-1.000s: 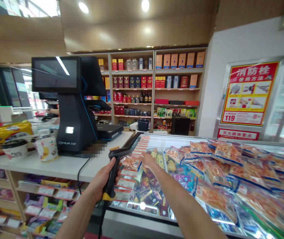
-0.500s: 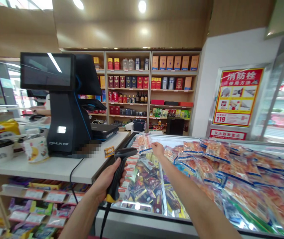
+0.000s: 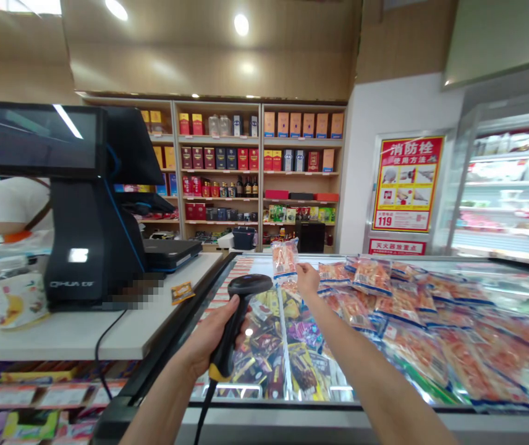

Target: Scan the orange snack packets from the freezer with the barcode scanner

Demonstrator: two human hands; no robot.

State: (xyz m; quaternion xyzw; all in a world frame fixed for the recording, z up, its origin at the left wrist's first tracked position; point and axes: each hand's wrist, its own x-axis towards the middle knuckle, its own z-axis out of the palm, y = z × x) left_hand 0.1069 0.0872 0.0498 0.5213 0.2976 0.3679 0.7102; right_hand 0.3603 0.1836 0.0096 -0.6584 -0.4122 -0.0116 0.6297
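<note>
My left hand (image 3: 220, 327) is wrapped round the handle of a black and yellow barcode scanner (image 3: 249, 285), whose cord hangs down below. Its head points right, toward a clear plastic food packet (image 3: 285, 258) with a blue edge and pinkish contents. My right hand (image 3: 308, 279) pinches that packet by its right side and holds it upright above the freezer's glass top. A short gap separates scanner and packet. Many similar packets (image 3: 371, 276) lie piled on the glass to the right of my right forearm.
Under the freezer's glass lie colourful wrapped goods (image 3: 264, 352). On the left counter (image 3: 153, 334) stand a black till (image 3: 93, 241), a patterned cup (image 3: 16, 296) and a small orange sachet (image 3: 181, 293). A person (image 3: 18, 204) is behind the till. Shelves of boxes (image 3: 220, 158) line the back.
The view has swung right. The packet has turned more upright, still pinched in my right hand. The scanner stays in my left hand, and a person now shows behind the till.
</note>
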